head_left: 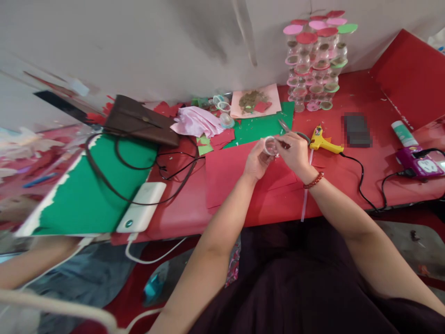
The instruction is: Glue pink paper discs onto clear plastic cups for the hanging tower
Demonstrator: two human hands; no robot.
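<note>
My left hand (256, 160) is wrapped around a small clear plastic cup (270, 145), its round rim facing up toward me. My right hand (295, 152) meets it from the other side, fingertips pinched at the rim; what they hold, if anything, is too small to make out. Both hands are above sheets of red paper (229, 174). Scissors (284, 125) lie just beyond my right hand, partly covered by it. Close to its right rests a yellow hot glue gun (326, 142). A translucent glue stick (304, 204) lies under my right wrist, reaching the table edge.
Stacked clear cups with coloured discs (313, 69) stand at the back. Behind my hands is pink paper (238, 104) bearing small brown pieces. Leftward are a brown wallet (139, 121), a white power bank (142, 206) and looped cables. A purple power socket (419, 162) sits right. Another person's arm (41, 260) shows at left.
</note>
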